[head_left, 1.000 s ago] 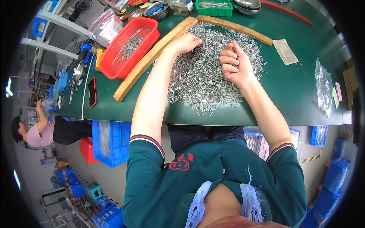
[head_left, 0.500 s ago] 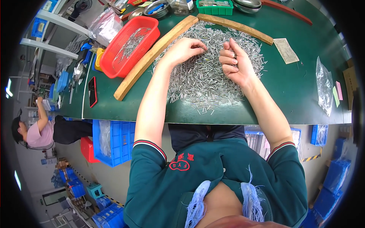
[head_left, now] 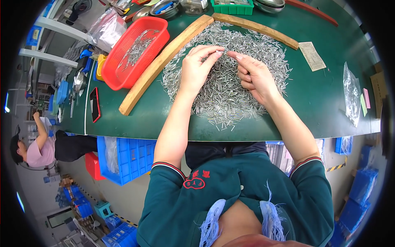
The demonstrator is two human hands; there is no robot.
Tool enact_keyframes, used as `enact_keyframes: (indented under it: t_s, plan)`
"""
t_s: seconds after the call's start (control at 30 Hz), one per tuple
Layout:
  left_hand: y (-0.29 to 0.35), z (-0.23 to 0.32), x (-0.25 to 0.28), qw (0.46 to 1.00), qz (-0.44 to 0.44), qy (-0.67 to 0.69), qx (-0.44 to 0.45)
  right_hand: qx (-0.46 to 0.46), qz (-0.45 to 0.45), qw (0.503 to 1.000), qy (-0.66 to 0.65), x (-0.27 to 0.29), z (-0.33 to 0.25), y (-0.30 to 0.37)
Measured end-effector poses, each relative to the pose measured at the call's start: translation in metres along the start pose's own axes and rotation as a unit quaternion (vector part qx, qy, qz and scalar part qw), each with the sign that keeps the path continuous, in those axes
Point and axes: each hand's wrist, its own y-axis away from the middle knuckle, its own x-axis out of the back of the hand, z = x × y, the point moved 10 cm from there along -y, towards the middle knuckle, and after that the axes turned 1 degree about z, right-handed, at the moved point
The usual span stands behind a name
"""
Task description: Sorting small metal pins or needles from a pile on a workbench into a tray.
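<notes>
A wide heap of short silver metal pins (head_left: 222,94) is spread over the green table. Above its far part, my left hand (head_left: 197,68) has thumb and forefinger pinched together on what looks like a tiny metal pin, only a glint of it showing. My right hand (head_left: 257,76) faces it, forefinger pointing at the left fingertips and nearly meeting them. The other right fingers are curled into the palm, and whatever they hold is hidden.
Two wooden bars (head_left: 164,66) border the heap at the left and back. Beyond the left bar sits a red plastic basket (head_left: 115,78) with some pins. A phone (head_left: 95,105), a paper slip (head_left: 312,56) and a clear plastic bag (head_left: 351,96) lie on the table.
My left hand has lifted off the pins and its fingertips have come together. My right forefinger has stretched out toward them, so the two hands now almost touch. The view has shifted slightly.
</notes>
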Motion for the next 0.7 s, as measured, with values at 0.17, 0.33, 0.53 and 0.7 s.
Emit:
enact_keyframes:
  t_s: [0.17,0.33,0.53,0.7]
  plan:
    - [0.007,0.029,-0.005,0.987,0.010,-0.123,-0.105,0.000,0.012,1.000,0.022,0.004,0.003,-0.003]
    - [0.011,0.019,-0.017,0.998,-0.024,0.053,-0.001,-0.042,-0.018,0.998,-0.034,0.002,0.014,-0.005]
    - [0.013,0.008,-0.027,0.987,-0.035,0.154,0.024,-0.052,-0.029,0.995,-0.079,-0.002,0.017,-0.004]
    - [0.013,0.014,-0.025,0.988,-0.034,0.151,0.008,-0.055,-0.030,0.995,-0.080,-0.003,0.016,-0.003]
